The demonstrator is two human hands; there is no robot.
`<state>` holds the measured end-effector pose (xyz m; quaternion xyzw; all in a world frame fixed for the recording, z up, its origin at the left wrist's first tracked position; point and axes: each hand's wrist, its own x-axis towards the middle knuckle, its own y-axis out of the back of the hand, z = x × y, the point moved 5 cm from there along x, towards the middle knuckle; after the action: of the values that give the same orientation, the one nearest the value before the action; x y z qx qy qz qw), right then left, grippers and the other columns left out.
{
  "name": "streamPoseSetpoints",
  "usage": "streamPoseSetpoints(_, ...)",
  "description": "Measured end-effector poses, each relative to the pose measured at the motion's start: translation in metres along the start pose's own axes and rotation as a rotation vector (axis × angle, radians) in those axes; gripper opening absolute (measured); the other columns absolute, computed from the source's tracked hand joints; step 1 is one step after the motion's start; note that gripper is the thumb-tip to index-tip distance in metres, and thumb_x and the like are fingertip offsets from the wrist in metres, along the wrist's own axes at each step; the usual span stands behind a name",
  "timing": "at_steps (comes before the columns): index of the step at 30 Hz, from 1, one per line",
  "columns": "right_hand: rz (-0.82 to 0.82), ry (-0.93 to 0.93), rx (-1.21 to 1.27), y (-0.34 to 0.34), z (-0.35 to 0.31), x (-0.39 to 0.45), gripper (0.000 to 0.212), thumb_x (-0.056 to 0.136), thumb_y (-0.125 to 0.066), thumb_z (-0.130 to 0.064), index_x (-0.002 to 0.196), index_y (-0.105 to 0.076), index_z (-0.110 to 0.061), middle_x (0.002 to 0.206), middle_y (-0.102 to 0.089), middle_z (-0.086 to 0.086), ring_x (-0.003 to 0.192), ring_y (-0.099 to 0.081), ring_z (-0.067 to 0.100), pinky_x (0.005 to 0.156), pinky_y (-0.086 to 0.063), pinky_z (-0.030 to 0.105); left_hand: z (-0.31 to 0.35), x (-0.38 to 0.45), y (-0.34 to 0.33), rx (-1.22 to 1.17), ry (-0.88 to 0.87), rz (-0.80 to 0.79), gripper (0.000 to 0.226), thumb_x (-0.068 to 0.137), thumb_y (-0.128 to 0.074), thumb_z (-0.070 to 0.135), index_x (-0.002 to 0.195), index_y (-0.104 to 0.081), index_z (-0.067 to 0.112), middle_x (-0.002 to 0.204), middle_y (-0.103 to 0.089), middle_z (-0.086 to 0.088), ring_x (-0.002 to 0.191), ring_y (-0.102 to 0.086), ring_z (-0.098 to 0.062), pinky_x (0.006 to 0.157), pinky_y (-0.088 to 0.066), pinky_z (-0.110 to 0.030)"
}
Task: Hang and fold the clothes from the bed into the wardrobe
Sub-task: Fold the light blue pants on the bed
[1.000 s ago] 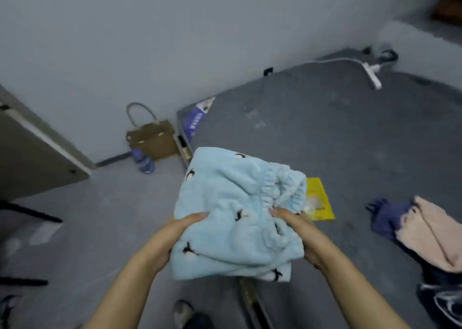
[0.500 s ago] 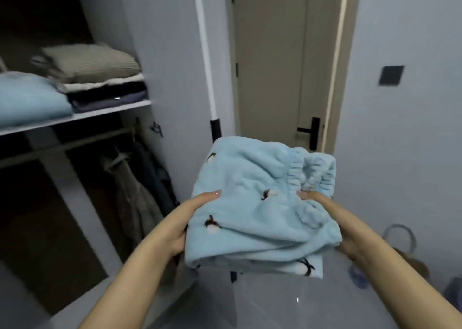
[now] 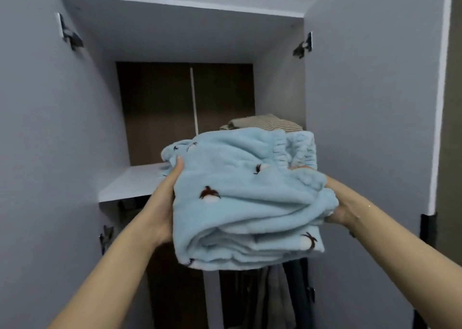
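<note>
A folded light blue fleece garment [image 3: 240, 198] with small dark bird prints and an elastic waistband is held up in front of the open wardrobe [image 3: 175, 41]. My left hand [image 3: 166, 203] grips its left side, thumb on top. My right hand [image 3: 337, 211] holds its right side, fingers mostly hidden under the fabric. The bundle is at the height of the white shelf [image 3: 130, 183], just in front of it. A stack of folded clothes [image 3: 262, 125] with a beige striped piece on top lies on the shelf's right side, partly hidden behind the garment.
The wardrobe doors stand open at both sides, the left door [image 3: 50, 153] and right door [image 3: 370, 128], with metal hinges [image 3: 71, 36]. Dark garments [image 3: 282, 296] hang below the shelf. The left half of the shelf is bare.
The view swung from the bed, past the door, to face the wardrobe. Both hands carried the blue garment along and raised it to shelf height.
</note>
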<state>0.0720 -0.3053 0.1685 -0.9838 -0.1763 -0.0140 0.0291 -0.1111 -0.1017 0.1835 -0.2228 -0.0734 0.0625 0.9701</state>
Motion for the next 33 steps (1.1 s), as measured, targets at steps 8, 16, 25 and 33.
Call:
streamPoseSetpoints(8, -0.484, 0.143, 0.343, -0.127, -0.094, 0.138, 0.031, 0.104, -0.032, -0.015, 0.082, -0.053, -0.013, 0.05, -0.066, -0.005, 0.046, -0.065, 0.011, 0.04, -0.051, 0.02, 0.099, 0.071, 0.072, 0.106, -0.304, 0.272, 0.048, 0.083, -0.073, 0.037, 0.127, -0.066, 0.018, 0.129, -0.065, -0.01, 0.113, -0.065, -0.027, 0.085, -0.055, -0.042)
streamPoseSetpoints(16, -0.678, -0.085, 0.769, -0.246, -0.172, 0.333, 0.066, 0.1, -0.032, -0.054, 0.143, -0.036, -0.004, 0.131, -0.054, 0.03, 0.113, -0.058, 0.04, 0.077, -0.05, 0.045, 0.159, 0.198, 0.091, -0.118, -0.674, 0.65, 0.041, 0.083, -0.058, 0.013, 0.124, -0.062, 0.016, 0.117, -0.069, -0.002, 0.102, -0.068, -0.024, 0.085, -0.054, -0.042)
streamPoseSetpoints(25, -0.56, 0.039, 0.035, -0.291, -0.151, 0.369, 0.045, 0.084, -0.062, -0.04, 0.12, -0.056, -0.014, 0.115, -0.049, 0.008, 0.115, -0.046, 0.028, 0.106, -0.034, 0.047, 0.113, 0.276, 0.144, -0.209, -0.6, 0.787, 0.023, 0.098, -0.051, 0.013, 0.118, -0.058, 0.004, 0.1, -0.064, -0.008, 0.067, -0.067, -0.014, 0.052, -0.057, -0.023)
streamPoseSetpoints(33, -0.836, -0.161, 0.013, -0.281, -0.106, 0.327, 0.049, 0.059, -0.079, -0.057, 0.071, -0.079, -0.009, 0.087, -0.075, 0.011, 0.092, -0.069, 0.03, 0.09, -0.051, 0.047, 0.124, 0.265, 0.142, -0.324, -0.442, 0.854, 0.053, 0.079, -0.076, 0.012, 0.129, -0.059, 0.017, 0.086, -0.07, -0.004, 0.066, -0.065, -0.02, 0.034, -0.049, -0.027)
